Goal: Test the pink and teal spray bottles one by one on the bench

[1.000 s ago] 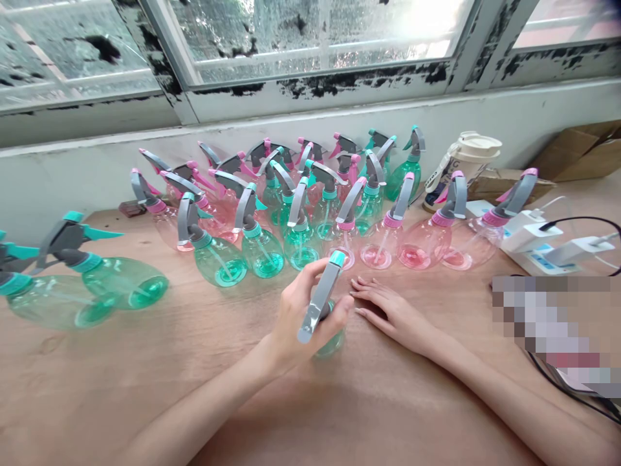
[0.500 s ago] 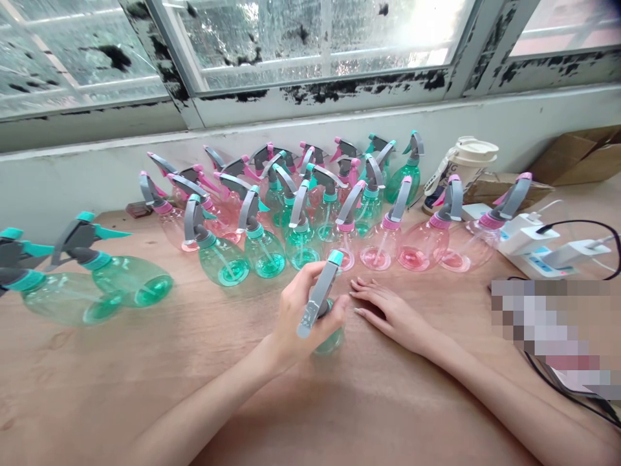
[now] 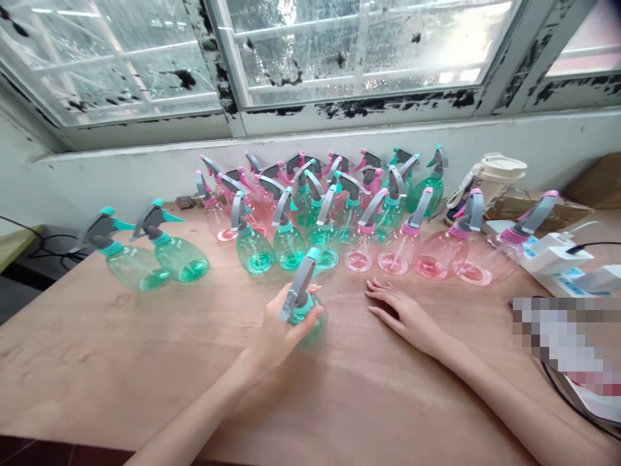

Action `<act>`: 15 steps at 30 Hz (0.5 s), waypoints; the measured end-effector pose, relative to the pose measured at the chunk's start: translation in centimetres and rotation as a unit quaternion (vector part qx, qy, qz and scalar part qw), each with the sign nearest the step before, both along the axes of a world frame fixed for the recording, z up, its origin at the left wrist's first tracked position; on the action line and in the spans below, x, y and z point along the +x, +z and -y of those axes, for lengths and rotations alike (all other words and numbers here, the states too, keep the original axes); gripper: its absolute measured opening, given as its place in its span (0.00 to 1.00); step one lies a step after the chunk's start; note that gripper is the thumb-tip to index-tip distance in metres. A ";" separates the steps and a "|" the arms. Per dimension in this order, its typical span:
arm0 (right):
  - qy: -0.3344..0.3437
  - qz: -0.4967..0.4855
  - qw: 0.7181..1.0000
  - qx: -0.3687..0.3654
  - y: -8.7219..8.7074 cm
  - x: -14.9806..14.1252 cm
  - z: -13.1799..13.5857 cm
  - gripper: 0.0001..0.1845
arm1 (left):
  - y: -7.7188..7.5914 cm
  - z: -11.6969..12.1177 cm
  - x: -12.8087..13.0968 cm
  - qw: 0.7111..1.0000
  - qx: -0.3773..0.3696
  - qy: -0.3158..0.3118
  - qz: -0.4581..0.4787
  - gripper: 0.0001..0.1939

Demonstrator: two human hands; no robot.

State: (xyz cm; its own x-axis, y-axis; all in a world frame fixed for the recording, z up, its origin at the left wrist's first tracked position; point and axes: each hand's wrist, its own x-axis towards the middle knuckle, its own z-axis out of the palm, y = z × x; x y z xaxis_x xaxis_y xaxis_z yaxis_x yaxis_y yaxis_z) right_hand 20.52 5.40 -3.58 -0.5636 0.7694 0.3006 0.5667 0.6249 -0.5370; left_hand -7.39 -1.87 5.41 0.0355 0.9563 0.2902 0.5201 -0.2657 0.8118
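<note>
My left hand (image 3: 279,330) is wrapped round the neck of a green spray bottle (image 3: 310,322) with a grey trigger head (image 3: 297,288); the bottle stands on the wooden table (image 3: 145,362). My right hand (image 3: 405,315) lies flat on the table to its right, fingers stretched out, holding nothing. Just beyond both hands stands a crowd of several green spray bottles (image 3: 291,243) and pink spray bottles (image 3: 439,249).
Two more green spray bottles (image 3: 160,255) stand apart at the left. A white lidded cup (image 3: 495,175), a power strip with chargers (image 3: 557,259), cables and cardboard sit at the right. A window and sill run behind. The table's near edge is at the lower left.
My left hand has slid the green bottle to the left, away from my right hand. The view has shifted and shows more of the left side. My right hand stays flat.
</note>
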 end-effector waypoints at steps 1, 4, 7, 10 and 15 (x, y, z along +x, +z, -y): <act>0.000 0.001 1.000 0.000 -0.1 0.0 0.0 0.19 | 0.2 0.5 -1.2 0.999 0.000 0.040 -0.006 0.16; -0.001 0.001 1.000 0.001 -0.3 0.2 0.0 0.19 | 0.8 1.9 -5.3 0.984 0.006 0.170 -0.045 0.18; -0.004 0.000 1.000 0.002 -0.6 0.3 0.1 0.19 | 1.6 2.9 -9.7 0.954 0.009 0.284 -0.096 0.22; -0.011 0.001 1.000 0.002 -0.8 0.4 0.1 0.19 | 2.3 3.0 -13.4 0.931 -0.016 0.340 -0.129 0.24; -0.017 0.007 1.000 -0.002 -1.2 0.6 0.2 0.21 | 2.4 1.3 -16.4 0.928 -0.017 0.353 -0.115 0.22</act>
